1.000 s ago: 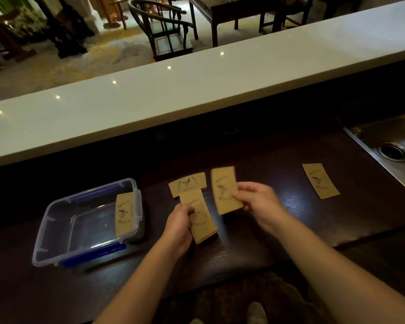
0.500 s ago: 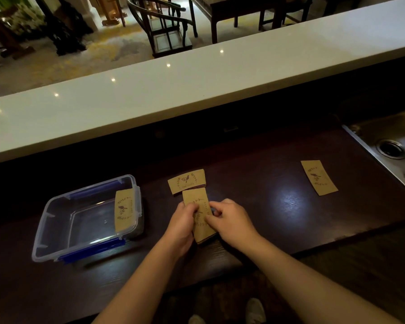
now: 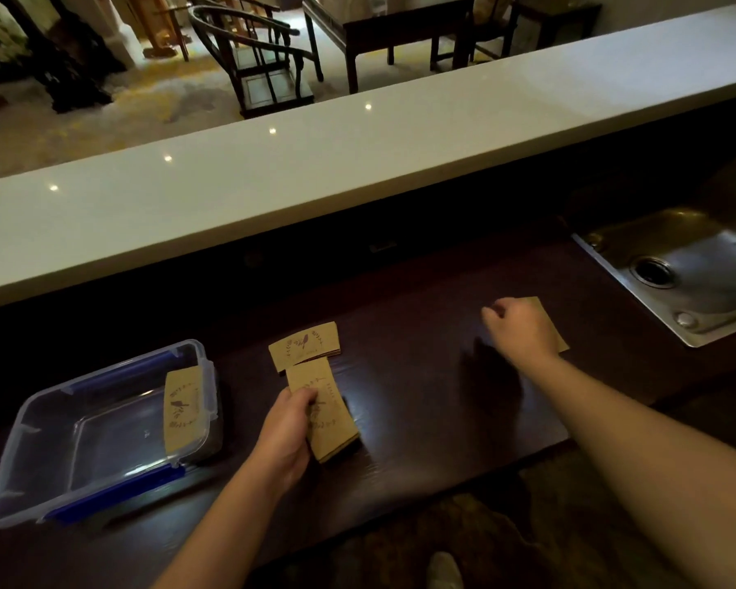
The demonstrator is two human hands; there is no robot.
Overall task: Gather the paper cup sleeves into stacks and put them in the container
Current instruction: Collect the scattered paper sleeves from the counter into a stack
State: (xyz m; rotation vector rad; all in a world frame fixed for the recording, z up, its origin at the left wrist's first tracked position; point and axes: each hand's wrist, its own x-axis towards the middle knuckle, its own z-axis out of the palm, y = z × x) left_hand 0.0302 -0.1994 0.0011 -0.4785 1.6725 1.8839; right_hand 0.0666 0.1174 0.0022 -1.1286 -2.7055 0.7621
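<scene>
— Fingers and thumb of left hand clamped on a stack of kraft cup sleeves, lifted a little off the dark wooden counter. Printed with a bird-and-wreath mark.

— And right hand?

— Reached out over the lone sleeve near the sink, fingers curled above it. Touching or gripping? Cannot tell; most of that sleeve hidden under the hand.

— Other sleeves?

— A second small stack lying crosswise just beyond the held one, on the counter. One more sleeve leaning upright against the right wall inside the clear plastic container, blue clips on its edges, well left of the held stack.

— Step in hand, then?

— Gathering, by the look of it: last stray sleeve about to join the stack. Nothing stacked in the container yet except that leaning one.

— Next move?

— Probably pinching the thin sleeve off a flat, glossy surface; hard to get under, so sliding it to an edge or lifting a corner first. Then squaring it onto the held stack.

— Surroundings?

— Stainless sink set into the counter at far right. Raised white bar top behind, dotted with ceiling-light reflections. Beyond, a dim room with dark wooden armchair and table.
</scene>
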